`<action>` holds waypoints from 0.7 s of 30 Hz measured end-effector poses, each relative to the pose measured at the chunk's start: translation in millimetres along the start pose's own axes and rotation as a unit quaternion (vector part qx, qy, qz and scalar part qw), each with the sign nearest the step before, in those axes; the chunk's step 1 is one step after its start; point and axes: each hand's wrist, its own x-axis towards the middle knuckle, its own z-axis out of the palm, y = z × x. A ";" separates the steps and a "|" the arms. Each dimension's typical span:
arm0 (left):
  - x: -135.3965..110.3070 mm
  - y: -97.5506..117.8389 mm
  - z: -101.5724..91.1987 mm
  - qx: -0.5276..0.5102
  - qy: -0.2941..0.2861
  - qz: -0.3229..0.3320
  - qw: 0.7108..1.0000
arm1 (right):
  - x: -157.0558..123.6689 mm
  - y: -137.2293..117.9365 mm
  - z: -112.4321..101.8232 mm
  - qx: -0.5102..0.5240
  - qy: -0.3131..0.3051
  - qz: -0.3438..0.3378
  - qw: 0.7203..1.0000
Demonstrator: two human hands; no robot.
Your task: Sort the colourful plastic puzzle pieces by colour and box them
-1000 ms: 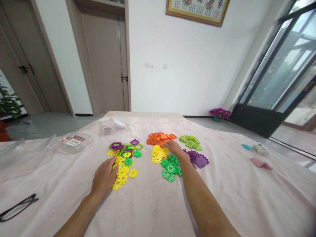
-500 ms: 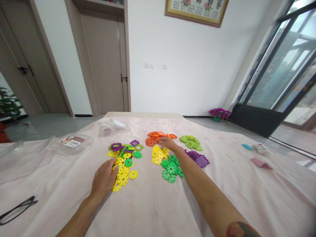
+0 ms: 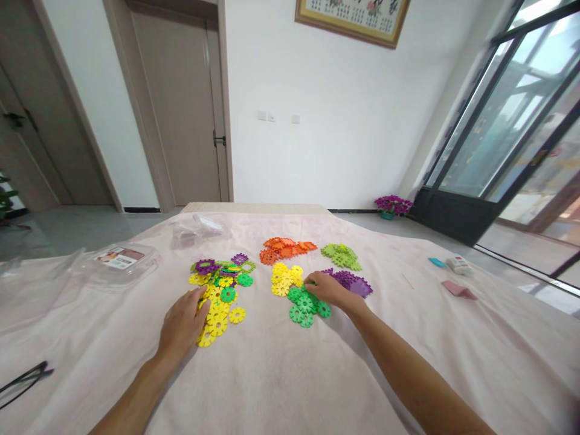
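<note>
On the left, a mixed pile of yellow, green and purple snowflake-shaped plastic building discs lies on the cloth. Against its left edge rests my left hand, thumb and fingers apart, touching the yellow discs. My right hand is over the back of the green disc pile, fingers curled downward; whatever they pinch is hidden. Yellow discs lie just left of its fingertips. Purple pieces are partly behind that hand. Farther back sit orange pieces and light green pieces.
A clear plastic box with a label and more clear plastic lie at left. Black glasses are near the left edge. At right are a pink cloth piece, a small white packet and a blue item.
My right hand has moved from the orange pieces toward me and right, to the green pile. My left hand stays beside the mixed pile. The view has shifted slightly right.
</note>
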 end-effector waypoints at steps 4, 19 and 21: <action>-0.3 1.0 -0.6 -0.004 0.001 -0.002 1.000 | -14.2 -7.2 -3.9 -0.045 -0.003 -0.026 0.999; -1.7 2.0 -1.7 0.003 0.001 -0.008 1.000 | 26.9 -26.9 13.2 0.037 -0.023 -0.100 0.994; -1.8 2.5 -2.5 -0.002 -0.002 -0.005 1.000 | 23.9 -29.7 13.1 0.040 0.008 -0.094 0.995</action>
